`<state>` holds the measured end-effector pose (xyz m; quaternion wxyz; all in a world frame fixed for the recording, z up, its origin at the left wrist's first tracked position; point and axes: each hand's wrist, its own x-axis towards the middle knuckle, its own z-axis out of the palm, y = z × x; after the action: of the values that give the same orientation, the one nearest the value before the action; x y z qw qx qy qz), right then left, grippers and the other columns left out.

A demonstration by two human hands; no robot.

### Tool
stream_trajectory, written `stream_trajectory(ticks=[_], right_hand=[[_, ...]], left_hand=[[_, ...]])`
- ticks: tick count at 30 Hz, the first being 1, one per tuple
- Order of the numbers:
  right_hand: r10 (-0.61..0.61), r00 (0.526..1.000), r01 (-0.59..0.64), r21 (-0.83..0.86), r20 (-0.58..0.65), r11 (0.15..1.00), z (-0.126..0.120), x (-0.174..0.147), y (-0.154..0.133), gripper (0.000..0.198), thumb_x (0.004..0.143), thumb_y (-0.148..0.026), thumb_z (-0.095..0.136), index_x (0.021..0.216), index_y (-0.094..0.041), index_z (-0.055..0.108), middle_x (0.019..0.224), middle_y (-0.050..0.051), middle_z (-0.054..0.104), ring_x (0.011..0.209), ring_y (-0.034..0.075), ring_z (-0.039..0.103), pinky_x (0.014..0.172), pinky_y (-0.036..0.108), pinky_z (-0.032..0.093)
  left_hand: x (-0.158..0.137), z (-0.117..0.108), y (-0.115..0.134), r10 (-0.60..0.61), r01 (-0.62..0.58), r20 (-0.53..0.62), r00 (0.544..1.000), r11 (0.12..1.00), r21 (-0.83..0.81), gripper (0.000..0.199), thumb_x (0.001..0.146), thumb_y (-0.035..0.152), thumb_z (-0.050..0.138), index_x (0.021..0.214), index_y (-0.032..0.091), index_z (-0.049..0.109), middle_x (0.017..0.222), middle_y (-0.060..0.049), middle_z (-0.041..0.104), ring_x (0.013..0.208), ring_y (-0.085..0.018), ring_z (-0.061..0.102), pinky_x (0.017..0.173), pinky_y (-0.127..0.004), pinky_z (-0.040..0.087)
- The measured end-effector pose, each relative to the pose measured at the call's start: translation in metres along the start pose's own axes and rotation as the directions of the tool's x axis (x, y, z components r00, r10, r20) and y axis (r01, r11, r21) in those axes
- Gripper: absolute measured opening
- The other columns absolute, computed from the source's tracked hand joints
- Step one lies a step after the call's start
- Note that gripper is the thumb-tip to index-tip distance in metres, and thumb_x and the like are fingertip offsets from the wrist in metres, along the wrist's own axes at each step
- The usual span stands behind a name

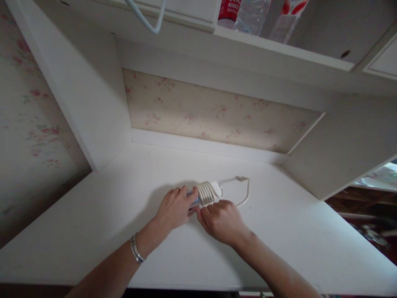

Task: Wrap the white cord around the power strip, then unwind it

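A white cord (206, 193) is wound in several turns around a long object that looks like a power strip. Its white end (217, 188) sticks out to the right of the coil, and a bluish part (195, 202) shows on the left. My left hand (176, 207) is closed around the left part, hiding most of it. My right hand (221, 221) is a fist just below the coil, closed on the cord. A loose length of cord (247, 192) runs from behind my right hand to a small plug-like end (241, 179) on the desk.
The white desk (124, 231) has upright side panels (87, 95) and a low back ledge (201, 142). Above it hangs a shelf with plastic bottles (252, 16). A pale cable loop (155, 29) dangles at the top. Other items (372, 236) lie beyond the right panel.
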<state>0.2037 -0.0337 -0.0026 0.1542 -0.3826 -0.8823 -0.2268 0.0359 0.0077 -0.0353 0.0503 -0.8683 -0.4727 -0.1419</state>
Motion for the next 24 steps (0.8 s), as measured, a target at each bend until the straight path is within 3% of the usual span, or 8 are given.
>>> stream_trajectory(ticks=[3, 5, 9, 12, 15, 18, 21, 24], right_hand=[[-0.107, 0.994, 0.107, 0.010, -0.014, 0.994, -0.005, 0.017, 0.018, 0.037, 0.091, -0.026, 0.042, 0.059, -0.016, 0.058, 0.050, 0.001, 0.058, 0.045, 0.010, 0.046, 0.054, 0.029, 0.022], [-0.102, 0.995, 0.102, 0.033, -0.001, 0.994, -0.006, 0.029, 0.034, 0.043, 0.092, -0.029, 0.039, 0.055, -0.016, 0.058, 0.047, 0.002, 0.056, 0.045, 0.010, 0.044, 0.057, 0.029, 0.024], [0.015, 0.998, -0.021, 0.094, 0.062, 0.995, 0.000, 0.044, 0.062, 0.050, 0.094, -0.033, 0.035, 0.053, -0.017, 0.059, 0.047, 0.002, 0.056, 0.048, 0.011, 0.045, 0.060, 0.028, 0.027], [0.143, 0.983, -0.160, 0.149, 0.116, 0.976, 0.013, 0.048, 0.075, 0.054, 0.096, -0.036, 0.030, 0.055, -0.017, 0.060, 0.050, 0.002, 0.057, 0.052, 0.012, 0.049, 0.059, 0.027, 0.027], [0.241, 0.951, -0.287, 0.261, 0.196, 0.922, 0.029, 0.049, 0.078, 0.056, 0.097, -0.039, 0.029, 0.053, -0.018, 0.057, 0.050, 0.001, 0.056, 0.050, 0.011, 0.048, 0.057, 0.025, 0.027], [0.264, 0.929, -0.356, 0.426, 0.261, 0.832, 0.042, 0.048, 0.072, 0.057, 0.097, -0.042, 0.028, 0.052, -0.018, 0.055, 0.049, -0.001, 0.054, 0.049, 0.010, 0.047, 0.056, 0.024, 0.030], [0.310, 0.910, -0.414, 0.558, 0.275, 0.719, 0.053, 0.044, 0.068, 0.060, 0.097, -0.045, 0.026, 0.052, -0.017, 0.054, 0.047, -0.002, 0.050, 0.049, 0.009, 0.048, 0.056, 0.022, 0.032], [0.410, 0.869, -0.493, 0.566, 0.277, 0.661, 0.068, 0.033, 0.068, 0.062, 0.096, -0.046, 0.024, 0.052, -0.017, 0.055, 0.046, -0.002, 0.050, 0.049, 0.010, 0.050, 0.056, 0.021, 0.035]], left_hand=[[-0.003, 0.004, 0.005, 0.125, -0.124, 0.031, 0.992, 0.991, -0.056, 0.032, 0.080, 0.033, 0.055, 0.111, 0.023, 0.057, 0.091, -0.008, 0.059, 0.083, -0.024, 0.058, 0.076, -0.038, 0.047], [-0.004, 0.004, 0.007, 0.216, -0.212, 0.037, 0.976, 0.973, -0.090, 0.030, 0.078, 0.034, 0.058, 0.105, 0.021, 0.058, 0.091, -0.008, 0.061, 0.085, -0.025, 0.058, 0.079, -0.039, 0.047], [-0.007, -0.004, 0.003, 0.289, -0.289, -0.015, 0.957, 0.950, -0.120, 0.050, 0.074, 0.035, 0.062, 0.119, 0.019, 0.049, 0.099, -0.008, 0.061, 0.092, -0.026, 0.058, 0.084, -0.040, 0.045], [-0.010, -0.009, -0.003, 0.367, -0.368, -0.033, 0.930, 0.923, -0.113, 0.049, 0.074, 0.034, 0.063, 0.118, 0.020, 0.049, 0.100, -0.008, 0.061, 0.092, -0.025, 0.058, 0.084, -0.039, 0.044], [-0.013, -0.011, -0.002, 0.453, -0.453, -0.030, 0.891, 0.884, -0.118, 0.043, 0.073, 0.036, 0.063, 0.111, 0.020, 0.051, 0.095, -0.006, 0.061, 0.087, -0.024, 0.058, 0.078, -0.037, 0.045], [-0.015, -0.010, 0.001, 0.489, -0.492, -0.060, 0.870, 0.861, -0.125, 0.040, 0.072, 0.038, 0.064, 0.105, 0.019, 0.052, 0.097, -0.007, 0.061, 0.086, -0.024, 0.057, 0.077, -0.038, 0.044], [-0.016, -0.010, 0.001, 0.463, -0.475, -0.111, 0.879, 0.869, -0.138, 0.043, 0.072, 0.039, 0.063, 0.106, 0.018, 0.050, 0.102, -0.008, 0.060, 0.090, -0.025, 0.057, 0.080, -0.039, 0.044], [-0.018, -0.012, -0.004, 0.424, -0.444, -0.151, 0.893, 0.885, -0.140, 0.046, 0.072, 0.037, 0.063, 0.112, 0.020, 0.048, 0.105, -0.009, 0.059, 0.093, -0.025, 0.056, 0.082, -0.041, 0.044]])
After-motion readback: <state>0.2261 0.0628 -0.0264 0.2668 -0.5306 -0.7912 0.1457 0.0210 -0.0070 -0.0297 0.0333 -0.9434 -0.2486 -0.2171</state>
